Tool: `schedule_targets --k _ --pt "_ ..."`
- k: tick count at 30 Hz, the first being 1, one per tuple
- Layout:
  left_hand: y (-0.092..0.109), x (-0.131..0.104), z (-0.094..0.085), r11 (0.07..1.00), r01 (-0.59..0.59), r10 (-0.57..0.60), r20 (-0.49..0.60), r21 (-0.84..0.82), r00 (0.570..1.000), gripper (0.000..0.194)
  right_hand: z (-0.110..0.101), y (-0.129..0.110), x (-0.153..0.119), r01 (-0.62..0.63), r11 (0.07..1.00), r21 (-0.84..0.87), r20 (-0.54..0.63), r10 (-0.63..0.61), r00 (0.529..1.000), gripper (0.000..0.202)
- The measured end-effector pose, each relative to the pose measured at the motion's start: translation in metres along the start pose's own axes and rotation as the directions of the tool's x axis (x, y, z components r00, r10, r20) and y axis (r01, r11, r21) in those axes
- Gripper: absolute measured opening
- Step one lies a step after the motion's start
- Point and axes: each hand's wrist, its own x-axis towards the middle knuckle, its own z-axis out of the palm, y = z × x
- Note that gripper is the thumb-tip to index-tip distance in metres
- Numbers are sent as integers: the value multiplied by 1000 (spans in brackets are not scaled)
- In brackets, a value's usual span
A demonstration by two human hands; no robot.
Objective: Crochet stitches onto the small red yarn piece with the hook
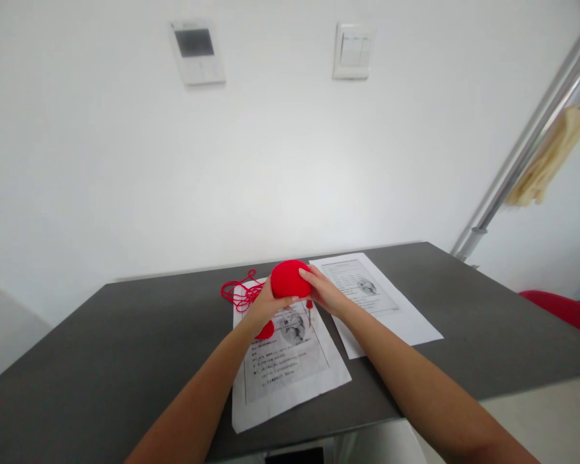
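Note:
Both hands hold a round red crocheted piece (288,278) above a printed sheet (285,361) on the dark grey table (125,348). My left hand (262,307) grips it from below and the left, my right hand (321,289) from the right. A thin hook with a red handle (309,309) hangs under my right hand. Loose red yarn (239,291) trails on the table to the left of the piece. Another small red piece (265,331) shows just under my left wrist.
A second printed sheet (377,299) lies to the right. The table's back edge meets a white wall with a switch plate (352,50) and an intercom panel (197,51). A metal pole (522,148) slants at right, and a red chair (563,310) stands beside the table.

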Motion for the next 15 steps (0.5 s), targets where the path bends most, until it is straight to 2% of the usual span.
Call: schedule_targets --k 2,4,7,9,12,13,15 --pt "-3 3 -4 998 52 -52 10 -24 999 56 1 -1 0 51 996 -71 -23 -52 998 40" --pt "-4 6 -8 994 94 -94 6 -48 996 48 2 -3 -1 115 986 -124 -35 -120 992 53" --pt "1 7 -10 989 114 -116 -14 -95 993 48 2 -6 -2 162 975 -154 -23 -167 986 70" --pt "7 5 -12 987 82 -91 -55 -140 994 49 -1 -3 -1 139 981 -138 -21 -143 989 63" --pt "18 2 -21 978 -22 -19 -192 -208 981 50 -10 5 5 58 996 -69 -41 -61 997 35" --pt "20 2 -25 973 -60 2 -254 -223 967 47 -14 8 8 27 999 -39 -48 -29 998 28" --pt "22 3 -36 962 -130 29 -385 -239 922 38 -21 11 13 -26 999 31 -46 27 999 28"
